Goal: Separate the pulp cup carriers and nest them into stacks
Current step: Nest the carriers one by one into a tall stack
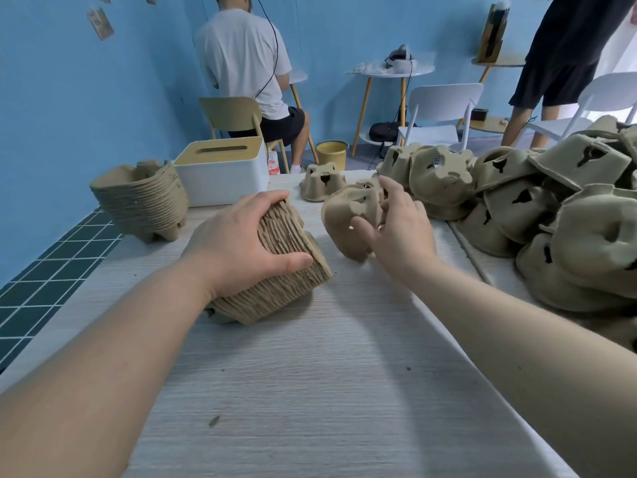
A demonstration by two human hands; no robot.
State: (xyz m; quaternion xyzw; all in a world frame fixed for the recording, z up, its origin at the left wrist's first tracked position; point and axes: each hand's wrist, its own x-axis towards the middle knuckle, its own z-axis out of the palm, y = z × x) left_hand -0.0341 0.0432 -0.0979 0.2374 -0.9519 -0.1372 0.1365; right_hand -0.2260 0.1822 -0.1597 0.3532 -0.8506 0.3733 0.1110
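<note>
So the left hand (238, 246) is gripping the tipped nested stack (275, 267) mid-counter (327, 391), the right hand (396, 229) is pinching a single carrier (351, 219) beside it; loose pile (551, 215) crowding the right edge, near side open.

Left hand (238, 243) grips a tilted nested stack (275, 267) on the table (310, 391). Right hand (396, 229) holds a single carrier (351, 219) beside a loose pile (551, 215).
</note>
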